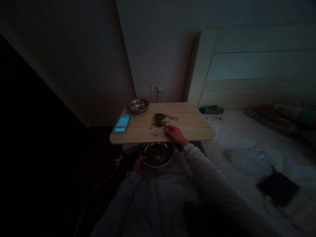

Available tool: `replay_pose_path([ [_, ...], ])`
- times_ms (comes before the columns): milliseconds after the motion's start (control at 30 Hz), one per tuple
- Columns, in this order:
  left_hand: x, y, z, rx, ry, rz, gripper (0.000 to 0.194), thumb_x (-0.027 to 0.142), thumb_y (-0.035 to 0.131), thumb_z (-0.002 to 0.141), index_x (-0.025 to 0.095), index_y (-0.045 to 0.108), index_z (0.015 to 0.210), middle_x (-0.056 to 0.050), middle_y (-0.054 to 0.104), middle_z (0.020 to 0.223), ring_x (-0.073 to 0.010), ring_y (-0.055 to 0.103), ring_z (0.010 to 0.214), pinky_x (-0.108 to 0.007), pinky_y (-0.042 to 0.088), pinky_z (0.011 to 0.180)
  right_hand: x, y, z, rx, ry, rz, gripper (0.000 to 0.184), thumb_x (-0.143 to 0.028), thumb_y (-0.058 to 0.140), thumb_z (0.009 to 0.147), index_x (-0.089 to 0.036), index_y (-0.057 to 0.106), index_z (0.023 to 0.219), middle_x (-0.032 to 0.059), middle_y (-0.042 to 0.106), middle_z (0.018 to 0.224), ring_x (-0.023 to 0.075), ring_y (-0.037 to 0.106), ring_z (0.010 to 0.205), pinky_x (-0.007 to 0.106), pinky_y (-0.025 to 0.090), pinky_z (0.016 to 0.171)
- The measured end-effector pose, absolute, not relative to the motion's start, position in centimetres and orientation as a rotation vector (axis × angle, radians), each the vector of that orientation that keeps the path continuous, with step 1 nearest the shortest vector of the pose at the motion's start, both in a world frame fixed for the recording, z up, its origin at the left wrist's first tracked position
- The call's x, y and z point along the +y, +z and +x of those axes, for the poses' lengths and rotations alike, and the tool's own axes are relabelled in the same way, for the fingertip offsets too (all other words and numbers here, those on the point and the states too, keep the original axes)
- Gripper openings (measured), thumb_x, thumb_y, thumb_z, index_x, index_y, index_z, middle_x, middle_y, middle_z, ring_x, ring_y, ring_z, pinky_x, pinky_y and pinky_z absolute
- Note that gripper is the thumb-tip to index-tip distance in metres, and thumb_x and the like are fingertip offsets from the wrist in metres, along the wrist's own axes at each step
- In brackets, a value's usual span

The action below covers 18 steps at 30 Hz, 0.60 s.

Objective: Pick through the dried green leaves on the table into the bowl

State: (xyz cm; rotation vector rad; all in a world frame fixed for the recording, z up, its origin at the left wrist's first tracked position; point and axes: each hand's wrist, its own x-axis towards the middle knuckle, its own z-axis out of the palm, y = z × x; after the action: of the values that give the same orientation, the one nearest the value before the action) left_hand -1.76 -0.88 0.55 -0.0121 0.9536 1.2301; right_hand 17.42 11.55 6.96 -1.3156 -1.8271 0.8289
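Note:
My left hand point(140, 167) grips the left rim of a steel bowl point(170, 158), held just below the table's near edge. Dark, grainy contents point(156, 154) lie inside it. My right hand point(174, 134) rests at the front of the small wooden table point(192, 123), fingers closed together. A thin, pale thing point(160, 131) shows by its fingertips, too dim to name. Just beyond the fingers is a loose pile of small dark green grains that look like beans point(159, 120), with stray ones scattered to its right and in front.
A second steel bowl point(137, 106) stands at the table's back left corner, with a lit phone point(121, 124) in front. At right is a bed point(229, 138) with a remote point(214, 118), a green bottle-like object point(211, 109) and a dark flat item point(278, 188). A white cable point(98, 186) trails at left.

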Motion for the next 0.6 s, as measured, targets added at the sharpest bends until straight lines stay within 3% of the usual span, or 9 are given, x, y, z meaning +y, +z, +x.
replay_pose_path([
  [433, -1.05, 0.61, -1.76, 0.991, 1.252, 0.013, 0.022, 0.004, 0.053, 0.064, 0.016, 0.066, 0.078, -0.005, 0.073, 0.072, -0.0263, 0.067, 0.092, -0.042, 0.053, 0.084, 11.50, 6.97, 17.20, -1.815, 0.803, -1.357, 0.026, -0.019, 0.049, 0.075, -0.017, 0.068, 0.092, 0.0044, 0.068, 0.089, 0.0180, 0.058, 0.083, 0.031, 0.044, 0.081],
  [600, -1.02, 0.66, -1.78, 0.963, 1.241, 0.003, 0.022, 0.004, 0.053, 0.063, 0.016, 0.066, 0.076, -0.006, 0.073, 0.072, -0.0270, 0.067, 0.094, -0.041, 0.053, 0.084, 11.64, 6.77, 17.41, -1.852, 0.800, -1.328, 0.025, -0.020, 0.050, 0.074, -0.019, 0.069, 0.090, 0.0015, 0.067, 0.082, 0.0160, 0.057, 0.077, 0.028, 0.044, 0.076],
])
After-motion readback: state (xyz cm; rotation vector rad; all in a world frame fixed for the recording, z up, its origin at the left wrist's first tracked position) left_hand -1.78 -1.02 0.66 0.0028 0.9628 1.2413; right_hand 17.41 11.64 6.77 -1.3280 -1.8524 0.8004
